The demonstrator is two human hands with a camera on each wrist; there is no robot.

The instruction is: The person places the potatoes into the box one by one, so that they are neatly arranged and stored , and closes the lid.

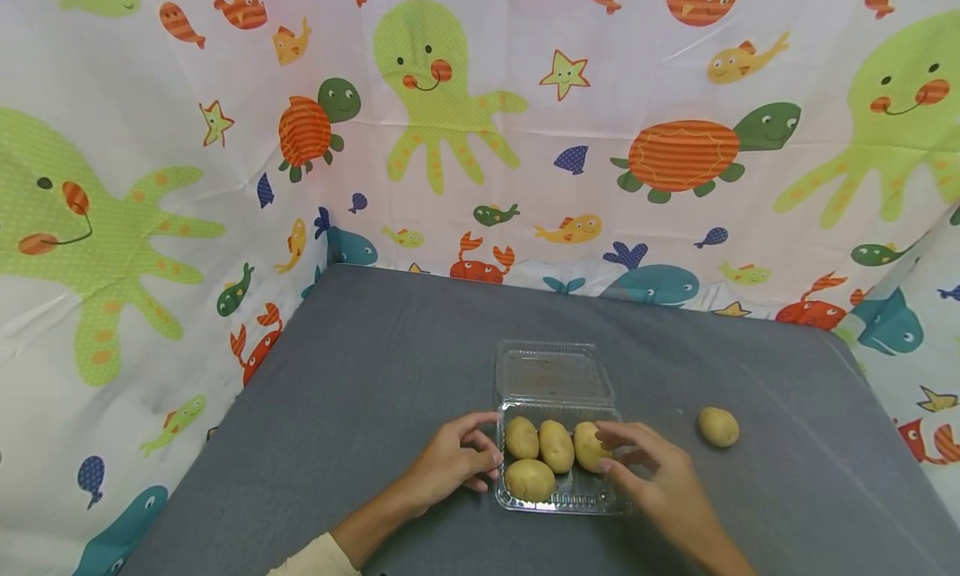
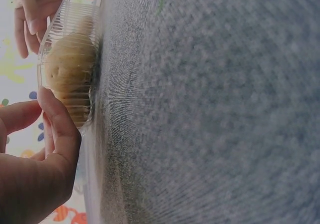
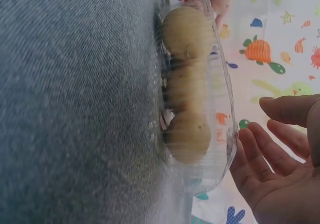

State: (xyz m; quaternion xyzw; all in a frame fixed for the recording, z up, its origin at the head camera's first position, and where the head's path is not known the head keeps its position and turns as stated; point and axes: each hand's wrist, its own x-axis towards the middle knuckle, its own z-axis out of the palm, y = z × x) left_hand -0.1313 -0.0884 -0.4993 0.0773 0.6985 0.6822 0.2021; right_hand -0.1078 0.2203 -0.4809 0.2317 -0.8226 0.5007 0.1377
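Observation:
A clear plastic clamshell container (image 1: 588,503) stands on the grey cloth with its lid (image 1: 553,374) folded back, away from me. Several potatoes lie inside: an upper row, whose right-hand potato (image 1: 588,447) is partly behind my right fingers, and a front-left potato (image 1: 530,480). My left hand (image 1: 446,468) pinches the container's left rim between thumb and forefinger, as the left wrist view shows. Over the right side hovers my right hand (image 1: 656,472). Its fingers are loosely bent and spread, with nothing between them in the right wrist view.
A single potato (image 1: 718,427) lies on the grey cloth (image 1: 390,351), right of the container. Behind and along both sides hangs a white curtain (image 1: 540,201) printed with sea animals.

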